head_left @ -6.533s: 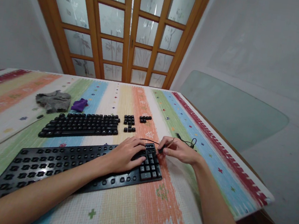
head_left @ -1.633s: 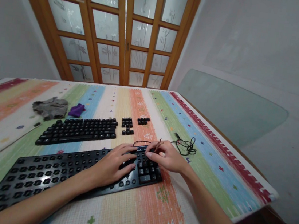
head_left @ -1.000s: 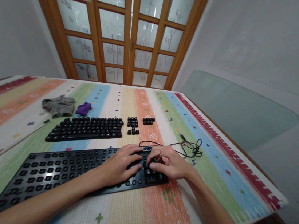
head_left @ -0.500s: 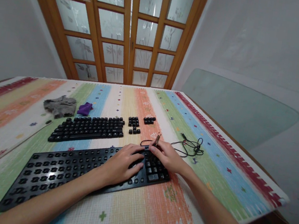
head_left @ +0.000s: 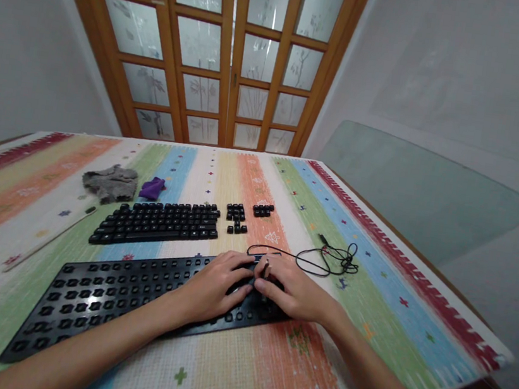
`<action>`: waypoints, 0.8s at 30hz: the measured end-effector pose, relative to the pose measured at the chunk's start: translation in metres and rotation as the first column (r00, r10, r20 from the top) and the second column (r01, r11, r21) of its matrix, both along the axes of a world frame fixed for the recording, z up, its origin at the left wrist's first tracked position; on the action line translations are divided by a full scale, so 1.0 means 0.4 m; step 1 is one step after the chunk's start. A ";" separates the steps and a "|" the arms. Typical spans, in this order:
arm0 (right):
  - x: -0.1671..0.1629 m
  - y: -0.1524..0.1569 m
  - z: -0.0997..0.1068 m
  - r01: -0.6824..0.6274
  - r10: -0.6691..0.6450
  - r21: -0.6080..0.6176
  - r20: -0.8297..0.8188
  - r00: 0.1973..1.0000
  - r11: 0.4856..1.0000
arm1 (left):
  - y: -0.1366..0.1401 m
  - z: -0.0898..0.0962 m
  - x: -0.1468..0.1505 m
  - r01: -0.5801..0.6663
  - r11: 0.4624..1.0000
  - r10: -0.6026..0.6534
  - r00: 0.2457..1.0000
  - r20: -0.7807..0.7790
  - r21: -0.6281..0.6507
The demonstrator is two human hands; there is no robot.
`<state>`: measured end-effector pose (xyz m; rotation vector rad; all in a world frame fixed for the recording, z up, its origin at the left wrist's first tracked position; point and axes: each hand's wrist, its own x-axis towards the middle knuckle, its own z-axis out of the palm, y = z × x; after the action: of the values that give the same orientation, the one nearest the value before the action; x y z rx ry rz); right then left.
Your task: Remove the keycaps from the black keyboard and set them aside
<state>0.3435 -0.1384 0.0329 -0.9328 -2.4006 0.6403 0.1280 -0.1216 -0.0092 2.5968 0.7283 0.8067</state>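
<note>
A black keyboard lies near the table's front edge, most of its keycaps off and the bare switch mounts showing. My left hand rests on its right half, fingers apart and flat, holding nothing. Just to the right, my right hand is closed around a slim brownish tool, held upright over the number pad. Its kind is unclear, and its lower end is mostly hidden by the fingers. Loose black keycaps stand in rows behind the keyboard, with smaller groups to their right.
A grey cloth and a purple cloth lie at the back left. A long thin brush lies left of the keycaps. The keyboard's cable is coiled at the right. Striped cloth covers the table.
My right hand has tilted and lowered over the number pad, and the tool shows less above the fingers. My left hand stays on the keyboard. The whole view has shifted slightly.
</note>
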 end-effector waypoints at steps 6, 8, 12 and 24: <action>0.004 0.024 -0.019 0.110 -0.117 -0.077 -0.089 0.989 0.991 | 0.001 -0.006 0.000 -0.001 1.000 0.001 1.000 0.004 0.018; -0.005 0.029 -0.030 0.149 -0.159 -0.103 -0.101 0.982 0.984 | 0.001 -0.007 0.000 -0.001 1.000 0.001 1.000 -0.003 0.015; -0.014 0.040 -0.050 0.233 -0.265 -0.211 -0.140 0.954 0.949 | 0.001 -0.009 0.000 -0.004 1.000 0.004 1.000 -0.002 0.028; -0.002 0.017 -0.010 0.121 -0.224 -0.292 -0.354 0.908 0.949 | -0.005 0.028 -0.004 0.039 0.987 -0.027 0.996 0.080 -0.155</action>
<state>0.3425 -0.1317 0.0289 -1.0076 -1.8913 0.9909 0.1264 -0.1235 0.0021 2.4186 0.6947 0.8017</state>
